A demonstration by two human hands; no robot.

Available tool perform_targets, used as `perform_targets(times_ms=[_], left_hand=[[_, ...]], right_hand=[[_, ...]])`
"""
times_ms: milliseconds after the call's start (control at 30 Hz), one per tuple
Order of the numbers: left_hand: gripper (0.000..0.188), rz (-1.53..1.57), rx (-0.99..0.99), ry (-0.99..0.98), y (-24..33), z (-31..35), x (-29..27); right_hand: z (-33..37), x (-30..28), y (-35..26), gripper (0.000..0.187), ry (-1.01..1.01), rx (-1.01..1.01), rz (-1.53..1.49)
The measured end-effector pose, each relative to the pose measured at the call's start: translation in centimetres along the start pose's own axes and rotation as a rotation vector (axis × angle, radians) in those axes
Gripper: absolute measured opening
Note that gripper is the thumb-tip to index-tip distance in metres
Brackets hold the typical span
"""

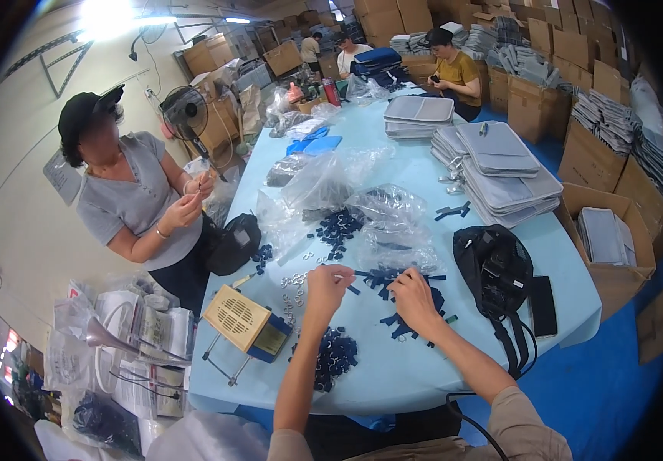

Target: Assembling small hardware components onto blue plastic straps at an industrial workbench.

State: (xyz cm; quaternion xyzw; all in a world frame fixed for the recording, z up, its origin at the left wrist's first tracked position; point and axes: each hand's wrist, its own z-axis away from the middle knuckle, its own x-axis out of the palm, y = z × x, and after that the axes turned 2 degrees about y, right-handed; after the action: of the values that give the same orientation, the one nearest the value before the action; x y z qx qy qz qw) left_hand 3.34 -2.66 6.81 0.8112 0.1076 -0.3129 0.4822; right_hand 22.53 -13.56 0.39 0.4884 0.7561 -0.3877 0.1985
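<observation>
My left hand (331,284) is closed in a pinch above the middle of the table. A small pale bit shows at its fingertips, too small to name, and the end of a dark navy strip lies right beside them. My right hand (412,297) bends its fingers down, closed, onto a pile of short navy strap pieces (400,329); its fingertips are partly hidden. Loose metal rings or hooks (294,288) lie to the left of my left hand. Near my left forearm is a heap of navy strap loops (337,355), some with metal on them.
A beige and blue box-like device (241,318) stands at left. Beyond my hands are more navy pieces (337,230) and clear plastic bags (331,180). A black bag (492,269), a phone (544,306) and stacked grey cases (500,169) sit at right. A co-worker (143,184) stands at left.
</observation>
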Motion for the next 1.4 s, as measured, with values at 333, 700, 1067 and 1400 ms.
perform_targets(times_ms=[333,700,1067,1400], left_hand=[[0.010,0.488,-0.095,0.047,0.8,2.4,1.5],[0.014,0.805,-0.272,-0.084,0.9,2.2,1.8],[0.015,1.089,-0.448,-0.143,0.5,2.4,2.0],[0.014,1.382,-0.697,-0.177,-0.7,2.1,2.3]], right_hand=[[-1.6,-0.8,-1.0,0.016,0.030,0.280,-0.494],[-2.0,-0.8,-0.7,0.018,0.120,0.642,-1.209],[-1.4,-0.4,-1.1,0.014,0.078,0.558,-1.155],[-2.0,-1.4,-2.0,0.016,0.375,0.063,-0.595]])
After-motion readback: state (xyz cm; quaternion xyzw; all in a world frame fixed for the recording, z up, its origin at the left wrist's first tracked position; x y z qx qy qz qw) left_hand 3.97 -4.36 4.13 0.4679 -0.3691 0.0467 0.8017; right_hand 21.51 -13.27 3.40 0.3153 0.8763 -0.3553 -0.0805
